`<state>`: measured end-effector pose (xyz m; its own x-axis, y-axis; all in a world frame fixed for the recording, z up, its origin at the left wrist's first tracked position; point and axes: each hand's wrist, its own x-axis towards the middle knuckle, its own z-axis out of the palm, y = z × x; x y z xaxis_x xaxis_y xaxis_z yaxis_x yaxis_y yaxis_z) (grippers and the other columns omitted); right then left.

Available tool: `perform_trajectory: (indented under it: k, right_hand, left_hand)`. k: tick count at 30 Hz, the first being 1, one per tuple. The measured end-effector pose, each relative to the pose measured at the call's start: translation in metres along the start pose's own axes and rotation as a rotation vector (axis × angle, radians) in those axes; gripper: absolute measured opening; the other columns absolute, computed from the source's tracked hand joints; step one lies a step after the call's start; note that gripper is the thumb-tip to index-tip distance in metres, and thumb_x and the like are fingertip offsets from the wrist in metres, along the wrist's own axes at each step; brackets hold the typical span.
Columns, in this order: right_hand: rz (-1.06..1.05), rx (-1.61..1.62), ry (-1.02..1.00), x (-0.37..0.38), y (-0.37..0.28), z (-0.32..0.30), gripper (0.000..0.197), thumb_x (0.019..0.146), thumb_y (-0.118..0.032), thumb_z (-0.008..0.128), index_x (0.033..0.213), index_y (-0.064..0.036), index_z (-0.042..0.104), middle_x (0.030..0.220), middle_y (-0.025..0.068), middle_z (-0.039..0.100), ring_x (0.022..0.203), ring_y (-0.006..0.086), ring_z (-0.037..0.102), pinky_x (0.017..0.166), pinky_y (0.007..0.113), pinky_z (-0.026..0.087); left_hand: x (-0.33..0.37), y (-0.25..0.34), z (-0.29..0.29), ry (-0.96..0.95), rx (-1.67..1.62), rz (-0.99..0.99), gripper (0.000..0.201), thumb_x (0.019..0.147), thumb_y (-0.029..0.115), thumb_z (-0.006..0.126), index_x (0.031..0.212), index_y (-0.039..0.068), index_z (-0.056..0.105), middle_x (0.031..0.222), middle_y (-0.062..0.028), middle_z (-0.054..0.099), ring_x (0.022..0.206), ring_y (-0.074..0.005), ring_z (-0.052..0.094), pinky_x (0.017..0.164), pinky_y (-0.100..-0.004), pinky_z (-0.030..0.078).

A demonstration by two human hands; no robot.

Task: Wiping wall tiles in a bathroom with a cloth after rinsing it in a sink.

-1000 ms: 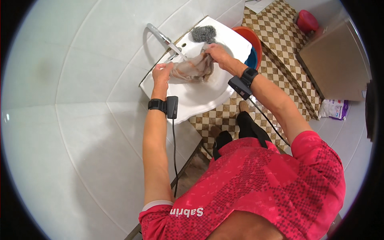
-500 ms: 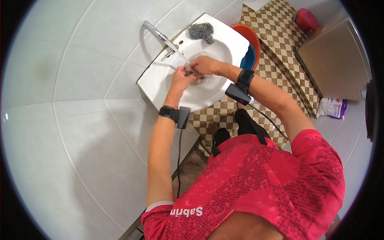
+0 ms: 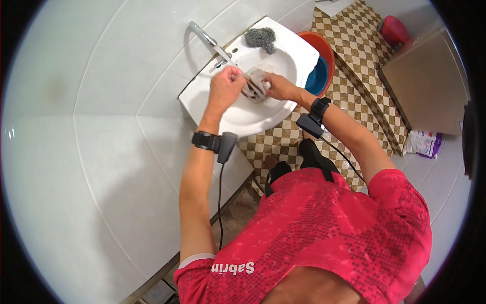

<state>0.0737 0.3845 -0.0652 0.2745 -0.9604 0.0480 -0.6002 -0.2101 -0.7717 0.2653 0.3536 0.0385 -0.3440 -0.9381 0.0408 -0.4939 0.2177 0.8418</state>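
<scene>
Grey cloth [image 3: 255, 90], earlier stretched out, now bunched over sink [image 3: 242, 122].

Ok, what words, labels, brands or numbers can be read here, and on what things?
Pink shirt: white lettering, upside down in the view; readable, but not copied out here.
White-and-purple bag by the wall: printing too small and blurred to read.
Grey cloth, white sink, wrist devices: no readable text.

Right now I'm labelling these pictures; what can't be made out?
Head view, all:
Crumpled grey cloth: underside hidden by its folds.
White ceramic sink: bottom partly hidden beneath cloth.
Left hand: grip too small to tell.
Round orange tub: partly behind sink.
Tall black object: cut off by lens rim.
</scene>
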Motion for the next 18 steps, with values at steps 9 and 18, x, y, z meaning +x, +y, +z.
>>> perform_trajectory:
  k: [9,18]
  right_hand:
    - [-0.047,0.444,-0.016,0.048,-0.056,-0.055,0.027,0.075,-0.020,0.075,0.091,-0.0059,0.057,0.085,0.0037,0.061,0.078,0.0151,0.056,0.072,0.028,0.046]
    - [-0.052,0.085,-0.001,0.048,-0.014,-0.053,0.024,0.074,-0.019,0.074,0.083,-0.0037,0.058,0.074,0.0085,0.061,0.071,0.0202,0.057,0.064,0.031,0.045]
  left_hand:
    - [-0.001,0.078,-0.084,0.026,-0.170,0.105,0.012,0.080,0.003,0.057,0.092,0.002,0.055,0.079,-0.0006,0.057,0.072,-0.0058,0.053,0.065,-0.0213,0.045]
    - [-0.004,-0.007,-0.052,0.042,0.749,0.366,0.017,0.071,0.007,0.059,0.086,0.009,0.050,0.083,-0.0061,0.058,0.078,-0.0272,0.058,0.064,-0.0382,0.049]
